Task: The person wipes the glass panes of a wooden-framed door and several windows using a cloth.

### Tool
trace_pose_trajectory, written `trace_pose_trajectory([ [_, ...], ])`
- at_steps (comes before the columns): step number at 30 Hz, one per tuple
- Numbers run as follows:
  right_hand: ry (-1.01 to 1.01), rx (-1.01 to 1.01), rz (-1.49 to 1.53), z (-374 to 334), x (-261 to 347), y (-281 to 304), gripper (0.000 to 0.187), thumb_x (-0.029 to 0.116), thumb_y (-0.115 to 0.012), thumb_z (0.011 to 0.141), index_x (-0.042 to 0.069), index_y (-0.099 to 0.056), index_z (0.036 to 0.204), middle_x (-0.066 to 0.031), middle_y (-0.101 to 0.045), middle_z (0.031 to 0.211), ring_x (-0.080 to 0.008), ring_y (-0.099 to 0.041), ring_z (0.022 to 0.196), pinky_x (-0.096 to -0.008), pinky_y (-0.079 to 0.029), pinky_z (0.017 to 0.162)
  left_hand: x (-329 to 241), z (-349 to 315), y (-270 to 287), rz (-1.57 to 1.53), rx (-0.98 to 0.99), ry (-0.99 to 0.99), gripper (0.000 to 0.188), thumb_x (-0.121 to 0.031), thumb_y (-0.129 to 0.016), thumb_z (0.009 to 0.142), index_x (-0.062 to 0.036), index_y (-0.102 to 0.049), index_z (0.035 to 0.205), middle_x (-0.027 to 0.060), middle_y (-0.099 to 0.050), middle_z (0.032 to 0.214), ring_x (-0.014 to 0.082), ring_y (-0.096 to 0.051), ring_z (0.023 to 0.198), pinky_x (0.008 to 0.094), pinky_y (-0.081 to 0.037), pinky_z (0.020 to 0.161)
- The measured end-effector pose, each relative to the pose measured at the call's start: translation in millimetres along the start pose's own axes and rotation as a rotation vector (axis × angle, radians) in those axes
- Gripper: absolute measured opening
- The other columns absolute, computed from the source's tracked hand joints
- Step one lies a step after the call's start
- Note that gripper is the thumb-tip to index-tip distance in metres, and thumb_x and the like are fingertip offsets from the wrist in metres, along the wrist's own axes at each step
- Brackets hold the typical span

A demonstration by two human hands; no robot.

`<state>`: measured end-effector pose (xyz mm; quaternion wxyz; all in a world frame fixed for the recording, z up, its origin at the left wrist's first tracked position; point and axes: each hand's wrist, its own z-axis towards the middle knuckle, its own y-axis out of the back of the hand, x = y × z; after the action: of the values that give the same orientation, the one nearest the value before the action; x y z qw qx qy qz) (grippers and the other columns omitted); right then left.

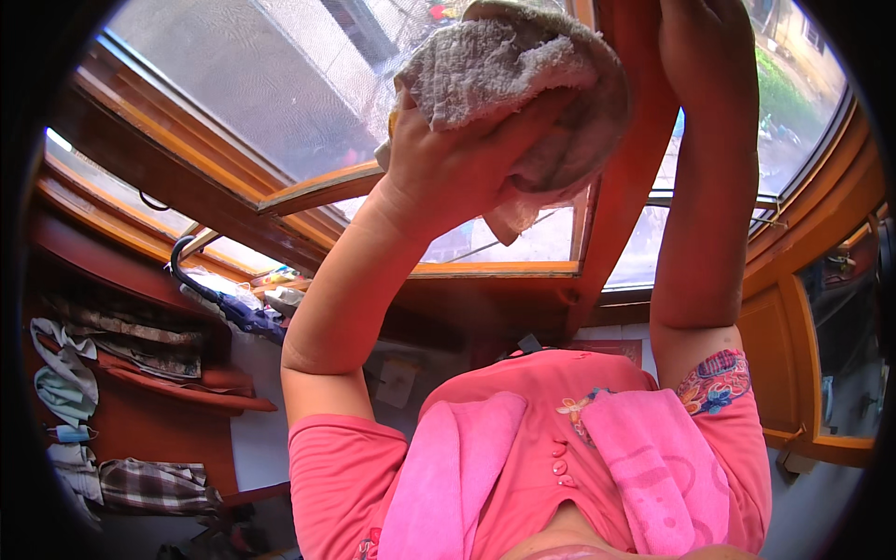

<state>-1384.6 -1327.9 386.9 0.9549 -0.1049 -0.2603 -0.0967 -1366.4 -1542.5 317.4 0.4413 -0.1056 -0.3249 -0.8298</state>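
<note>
Big wooden-framed glass window [280,93] overhead. Your left hand [448,159] clenched round crumpled grey-white terry cloth [523,75], pressed against pane. Your right hand [700,37] up on reddish central wooden frame post [625,187]; grip can't tell.

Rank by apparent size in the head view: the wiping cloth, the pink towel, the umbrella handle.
1. pink towel, though nearest the camera
2. wiping cloth, in the left hand
3. umbrella handle
</note>
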Motion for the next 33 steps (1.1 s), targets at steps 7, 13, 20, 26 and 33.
trace_pose_trajectory([
  [7, 0.002, -0.024, 0.031, -16, 13, -13, 0.050, 0.045, -0.058, 0.102, -0.003, -0.063, 0.113, -0.0046, -0.069, 0.090, -0.0096, -0.063, 0.080, -0.0241, -0.051, 0.073, 136, -74, 56, 0.228, -0.177, -0.098, 0.050, -0.023, -0.075, 0.083, -0.0094, -0.062, 0.129, 0.0093, -0.065, 0.123, 0.0253, -0.064, 0.114, 0.0428, -0.051, 0.097],
  [13, 0.010, -0.061, -0.047, -15, 15, -11, 0.049, 0.044, -0.056, 0.103, -0.003, -0.064, 0.113, -0.0054, -0.070, 0.089, -0.0105, -0.064, 0.078, -0.0242, -0.051, 0.074, 88, -81, 73, -0.077, -0.259, 0.540, 0.057, -0.025, -0.075, 0.086, -0.0028, -0.052, 0.134, 0.0102, -0.060, 0.122, 0.0232, -0.060, 0.115, 0.0379, -0.046, 0.099],
  [20, -0.002, -0.076, -0.023, -8, 0, -9, 0.044, 0.041, -0.055, 0.104, 0.000, -0.065, 0.116, -0.0045, -0.070, 0.093, -0.0110, -0.065, 0.082, -0.0263, -0.051, 0.074, -24, -36, -17, 0.035, -0.098, 0.205, 0.047, -0.024, -0.071, 0.075, -0.0160, -0.067, 0.120, 0.0015, -0.061, 0.128, 0.0222, -0.061, 0.112, 0.0404, -0.051, 0.090],
  [26, 0.193, -0.043, -0.631, 14, -40, 23, 0.051, 0.047, -0.046, 0.104, 0.010, -0.061, 0.136, -0.0152, -0.067, 0.127, -0.0296, -0.064, 0.115, -0.0377, -0.045, 0.100, -50, -29, -29, -0.150, -0.261, 0.293, 0.039, -0.022, -0.071, 0.074, -0.0191, -0.072, 0.113, 0.0001, -0.065, 0.122, 0.0246, -0.065, 0.109, 0.0438, -0.052, 0.091],
  [33, -0.101, -0.113, -0.600, -2, -11, 1, 0.067, 0.058, -0.036, 0.102, 0.009, -0.054, 0.144, -0.0148, -0.068, 0.127, -0.0291, -0.070, 0.107, -0.0382, -0.053, 0.097, 0, -143, 22, 0.128, -0.088, 0.441, 0.043, -0.027, -0.075, 0.078, -0.0115, -0.068, 0.118, 0.0078, -0.063, 0.126, 0.0287, -0.058, 0.121, 0.0481, -0.047, 0.099],
])
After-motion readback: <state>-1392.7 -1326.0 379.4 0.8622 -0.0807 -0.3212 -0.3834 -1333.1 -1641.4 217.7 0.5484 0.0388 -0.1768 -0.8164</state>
